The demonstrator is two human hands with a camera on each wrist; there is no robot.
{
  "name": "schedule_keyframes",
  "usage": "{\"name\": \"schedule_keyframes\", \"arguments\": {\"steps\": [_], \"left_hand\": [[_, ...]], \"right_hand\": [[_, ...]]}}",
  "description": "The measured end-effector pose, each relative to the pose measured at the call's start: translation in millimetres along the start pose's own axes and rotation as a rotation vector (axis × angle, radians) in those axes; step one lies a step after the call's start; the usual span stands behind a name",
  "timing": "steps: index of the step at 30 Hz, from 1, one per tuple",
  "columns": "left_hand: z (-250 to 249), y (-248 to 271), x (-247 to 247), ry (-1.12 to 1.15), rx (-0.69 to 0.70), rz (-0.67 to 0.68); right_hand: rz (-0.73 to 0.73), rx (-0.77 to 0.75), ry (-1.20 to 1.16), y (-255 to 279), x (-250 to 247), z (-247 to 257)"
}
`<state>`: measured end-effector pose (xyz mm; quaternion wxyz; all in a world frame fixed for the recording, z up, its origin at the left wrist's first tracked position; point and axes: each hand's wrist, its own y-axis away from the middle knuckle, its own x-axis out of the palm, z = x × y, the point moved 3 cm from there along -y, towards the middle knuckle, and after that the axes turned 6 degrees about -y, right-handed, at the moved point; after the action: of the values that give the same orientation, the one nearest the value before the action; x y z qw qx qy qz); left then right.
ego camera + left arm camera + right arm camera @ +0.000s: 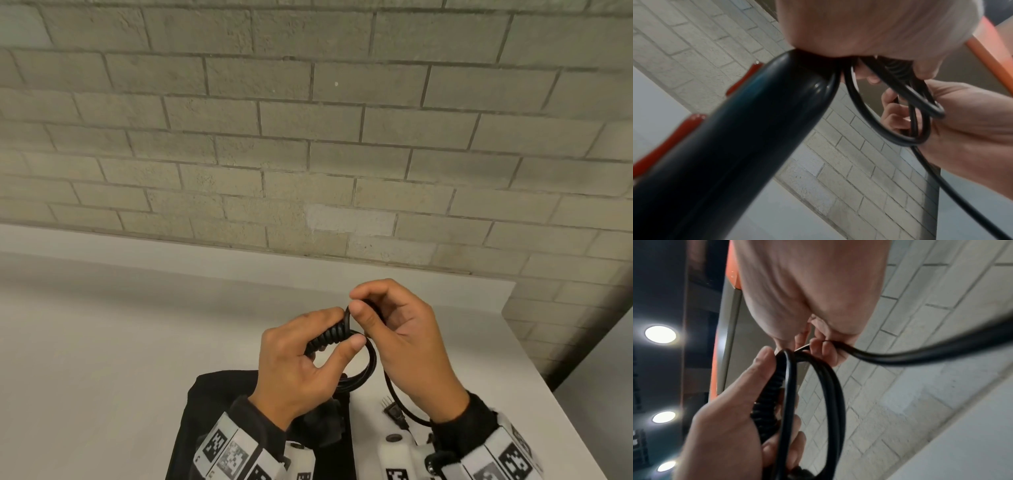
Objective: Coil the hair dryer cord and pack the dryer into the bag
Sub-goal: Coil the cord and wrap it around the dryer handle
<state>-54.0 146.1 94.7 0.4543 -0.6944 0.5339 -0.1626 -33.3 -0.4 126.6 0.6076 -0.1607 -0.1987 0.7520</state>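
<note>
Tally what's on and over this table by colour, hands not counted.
Black: 4, namely the cord with its ribbed sleeve, its plug, the hair dryer and the bag.
White: 1, the table.
Total: 5.

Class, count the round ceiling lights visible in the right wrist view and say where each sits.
3. All ceiling lights sit along the left edge: upper light, middle light, lowest light. The left hand may hide others.
</note>
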Motion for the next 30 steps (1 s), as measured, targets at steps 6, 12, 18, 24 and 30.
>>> {"name": "schedule_keyframes", "arguments": {"steps": [6,12,18,24,30], "left_hand": [[2,-1,-2,0.006,-0.016,-0.026],[5,0,1,-0.006,-0.038,-0.032],[4,-2,3,-0.005,-0.059,-0.030],[6,-4,-2,-0.055,-0.094,0.035],[0,-14,-6,-0.108,-0.018,0.102]], "right_hand": [[0.032,0.056,-0.098,16,-4,-17],[0.169,0.130,0.004,26,-3,-23],[0.136,0.093,0.136,21,-5,-12],[0.261,0.096,0.297,13,-9,-6],[0.328,0.066,0.332,3,-13,3]]}}
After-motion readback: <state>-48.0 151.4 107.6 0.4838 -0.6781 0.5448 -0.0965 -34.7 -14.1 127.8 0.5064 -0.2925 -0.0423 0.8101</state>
